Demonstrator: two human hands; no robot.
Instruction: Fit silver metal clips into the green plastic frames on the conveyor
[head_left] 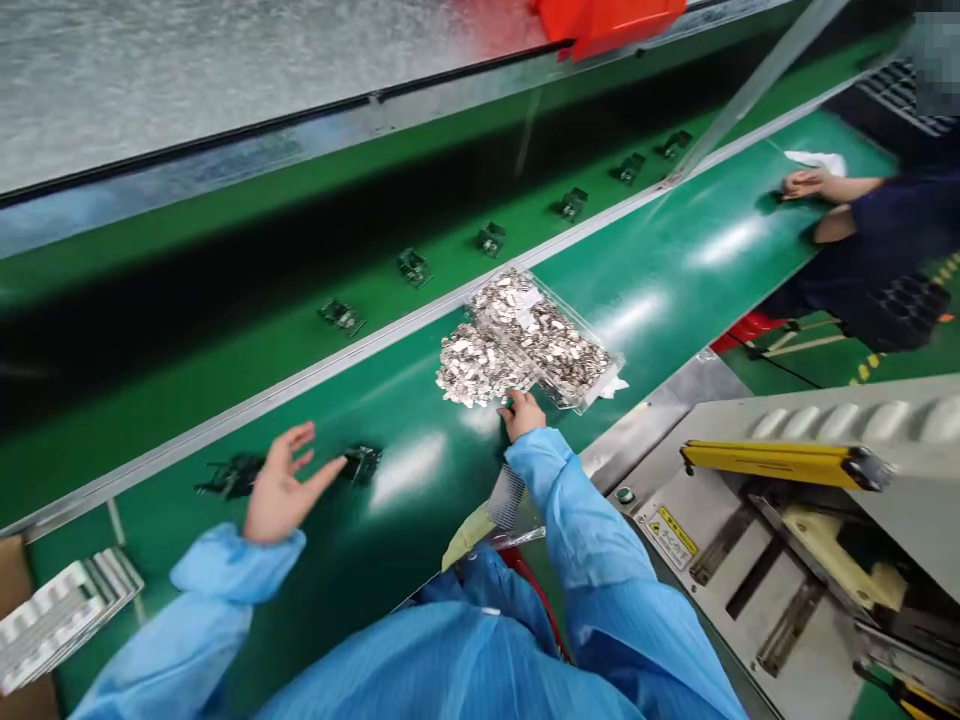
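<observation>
My left hand (283, 487) hovers open over the green bench (675, 270), its fingers spread toward a small dark part (361, 463); a second dark part (232, 475) lies just left of it. My right hand (523, 413) reaches to the near edge of a heap of small shiny metal pieces (480, 365). Its fingers are curled at the pile, and what they pinch is hidden. A clear tray (551, 335) full of the same pieces sits right behind the heap. Both arms wear light blue sleeves.
Several dark parts (491, 239) ride in a row on the green conveyor behind a metal rail. Another person's arm (829, 187) rests on the bench at far right. A grey machine with a yellow bar (780, 462) stands to the right. Stacked white trays (64, 610) lie lower left.
</observation>
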